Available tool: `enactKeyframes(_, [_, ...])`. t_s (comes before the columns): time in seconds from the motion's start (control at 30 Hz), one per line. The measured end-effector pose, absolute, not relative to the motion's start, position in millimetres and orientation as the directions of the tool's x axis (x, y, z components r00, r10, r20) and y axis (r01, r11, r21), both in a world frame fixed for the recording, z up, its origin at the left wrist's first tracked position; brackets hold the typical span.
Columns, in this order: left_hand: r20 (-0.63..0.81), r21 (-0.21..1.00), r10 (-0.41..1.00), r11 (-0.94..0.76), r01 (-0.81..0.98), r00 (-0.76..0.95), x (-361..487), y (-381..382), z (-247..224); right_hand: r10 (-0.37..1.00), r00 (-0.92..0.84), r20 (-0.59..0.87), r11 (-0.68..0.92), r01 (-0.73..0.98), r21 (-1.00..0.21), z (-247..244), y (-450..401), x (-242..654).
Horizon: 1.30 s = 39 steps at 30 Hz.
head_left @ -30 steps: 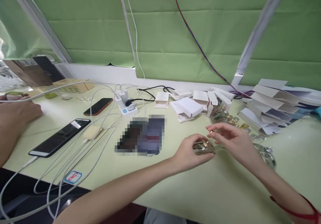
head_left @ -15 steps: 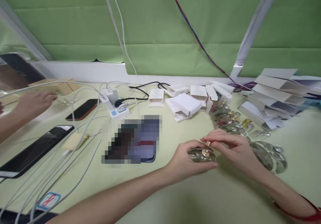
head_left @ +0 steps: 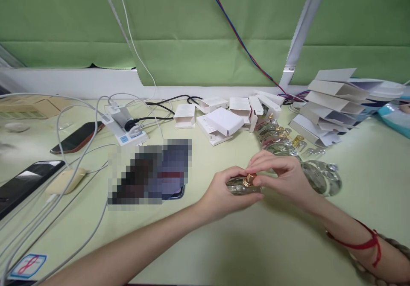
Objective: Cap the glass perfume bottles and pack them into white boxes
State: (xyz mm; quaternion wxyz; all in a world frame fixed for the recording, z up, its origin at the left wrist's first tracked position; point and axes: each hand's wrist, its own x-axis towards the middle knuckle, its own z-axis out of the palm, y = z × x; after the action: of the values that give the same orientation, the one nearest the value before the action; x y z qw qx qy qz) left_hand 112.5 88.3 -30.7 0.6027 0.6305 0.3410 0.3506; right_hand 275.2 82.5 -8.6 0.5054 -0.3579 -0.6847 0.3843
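My left hand [head_left: 226, 196] is wrapped around a clear glass perfume bottle [head_left: 235, 185], its neck turned up and toward me. On the bottle's neck sits a gold spray nozzle [head_left: 250, 179]. The fingertips of my right hand [head_left: 282, 173] pinch this gold piece from the right. Beyond my right hand stand several glass perfume bottles [head_left: 280, 149] in a row, some with gold tops. More clear bottles [head_left: 320, 177] are just right of my right wrist, partly hidden by it.
White small boxes [head_left: 224, 121] lie at the back. A stack of open cartons [head_left: 333, 106] stands at the far right. On the left are a power strip [head_left: 128, 128], phones [head_left: 77, 137], a yellow earphone case [head_left: 65, 180] and loose white cables. A partly blurred phone [head_left: 176, 192] lies left of my hands.
My right hand has brought the gold nozzle down onto the bottle's neck. The camera view has swung right, and another person's hand at the left has gone from view.
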Motion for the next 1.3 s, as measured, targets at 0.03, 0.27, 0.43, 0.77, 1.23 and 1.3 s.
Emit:
enactKeyframes(0.03, [0.031, 0.999, 0.853, -0.046, 0.017, 0.522, 112.4, 88.4, -30.0, 0.873, -0.238, 0.426, 0.459, 0.103, -0.883, -9.2, 82.6, 275.0])
enactKeyframes(0.27, [0.039, 0.994, 0.842, -0.090, 0.069, 0.538, 111.7, 89.5, -31.7, 0.850, -0.203, 0.487, 0.521, 0.175, -0.836, -10.7, 80.5, 269.6])
enactKeyframes(0.43, [0.067, 0.992, 0.833, -0.117, 0.056, 0.550, 110.4, 91.3, -36.3, 0.878, -0.253, 0.406, 0.464, 0.246, -0.851, -3.3, 78.7, 270.6])
enactKeyframes(0.77, [-0.043, 0.998, 0.832, 0.005, 0.070, 0.553, 110.4, 91.2, -32.5, 0.911, -0.348, 0.219, 0.304, 0.209, -0.930, -0.6, 81.1, 279.4])
enactKeyframes(1.23, [-0.024, 0.999, 0.824, 0.001, 0.041, 0.566, 110.4, 90.7, -32.5, 0.883, -0.436, 0.173, 0.291, 0.221, -0.931, -0.2, 86.5, 286.6])
enactKeyframes(1.3, [-0.031, 0.999, 0.824, 0.000, 0.054, 0.566, 109.9, 90.9, -33.8, 0.884, -0.430, 0.182, 0.298, 0.219, -0.929, -0.2, 86.4, 285.6])
